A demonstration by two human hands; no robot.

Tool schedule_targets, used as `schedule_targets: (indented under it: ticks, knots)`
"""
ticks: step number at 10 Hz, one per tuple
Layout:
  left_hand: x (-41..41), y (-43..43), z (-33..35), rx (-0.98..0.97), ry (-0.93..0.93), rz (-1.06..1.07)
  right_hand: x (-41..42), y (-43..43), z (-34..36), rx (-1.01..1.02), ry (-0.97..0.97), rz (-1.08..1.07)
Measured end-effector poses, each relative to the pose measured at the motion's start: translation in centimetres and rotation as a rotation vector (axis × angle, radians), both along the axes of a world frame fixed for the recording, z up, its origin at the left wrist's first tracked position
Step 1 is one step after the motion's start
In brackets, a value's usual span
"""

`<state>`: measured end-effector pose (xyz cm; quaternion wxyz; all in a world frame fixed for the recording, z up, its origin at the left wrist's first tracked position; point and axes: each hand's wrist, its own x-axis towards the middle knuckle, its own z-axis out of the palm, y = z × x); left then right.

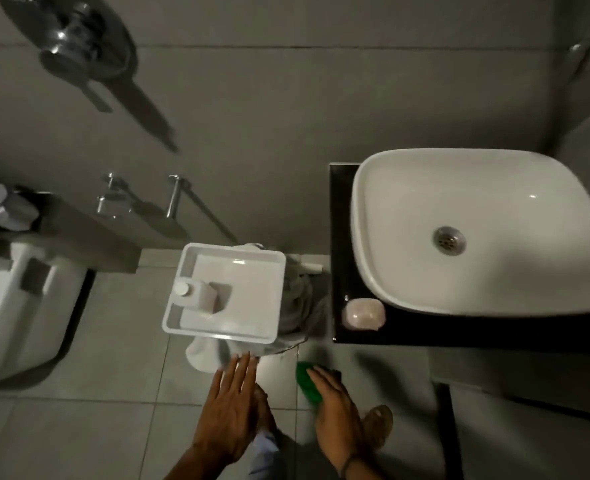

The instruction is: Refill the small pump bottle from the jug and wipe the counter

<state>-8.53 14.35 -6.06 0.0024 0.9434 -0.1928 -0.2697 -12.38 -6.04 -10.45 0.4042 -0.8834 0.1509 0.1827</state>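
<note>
A white jug (196, 293) with a round cap stands at the left side of a white square tray (252, 268) on top of a laundry basket. My left hand (233, 410) hovers below the tray, flat, fingers apart, holding nothing. My right hand (331, 407) grips a green sponge (308, 381) low in front of the black counter (338, 237). The counter carries a white basin (390, 188) and a pink soap in its dish (363, 313). No small pump bottle shows.
A toilet (16, 306) stands at the left. Chrome taps (113, 199) and a towel bar (176, 195) stick out of the tiled wall. White cloth (203, 355) hangs from the basket under the tray. My feet are on the tiled floor.
</note>
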Motion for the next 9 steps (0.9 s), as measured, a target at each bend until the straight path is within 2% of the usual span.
schedule_targets:
  ticks: [1, 2, 3, 4, 5, 6, 7, 8, 9]
  knots:
    - [3.3, 3.6, -2.1, -0.042, -0.007, 0.131, 5.8, 6.4, -0.7, -0.008, -0.059, 0.044]
    - [6.4, 6.4, -4.9, -0.043, 0.069, 0.16, 12.0, 11.0, -2.6, -0.006, -0.118, 0.086]
    - [8.2, 8.3, -7.9, -0.068, 0.099, 0.184, 17.5, 13.7, -5.6, -0.084, -0.12, 0.14]
    - [9.3, 9.2, -9.5, -0.101, 0.034, 0.11, 21.0, 14.7, -9.1, -0.221, -0.083, 0.196]
    - [9.3, 9.7, -10.8, -0.13, 0.08, 0.095, 22.0, 14.5, -12.1, -0.346, -0.062, 0.347]
    - [8.9, 10.2, -12.8, -0.053, 0.031, 0.078, 21.6, 14.6, -14.0, -0.428, -0.015, 0.483]
    - [9.0, 10.0, -12.2, -0.064, 0.059, 0.099, 21.0, 14.5, -14.1, -0.452, -0.005, 0.537]
    - [8.9, 9.8, -10.4, -0.09, -0.003, 0.103, 20.9, 13.7, -12.6, -0.409, -0.004, 0.568]
    - [8.1, 8.2, -7.5, -0.098, -0.055, 0.1, 19.0, 12.8, -8.3, -0.16, -0.033, 0.372]
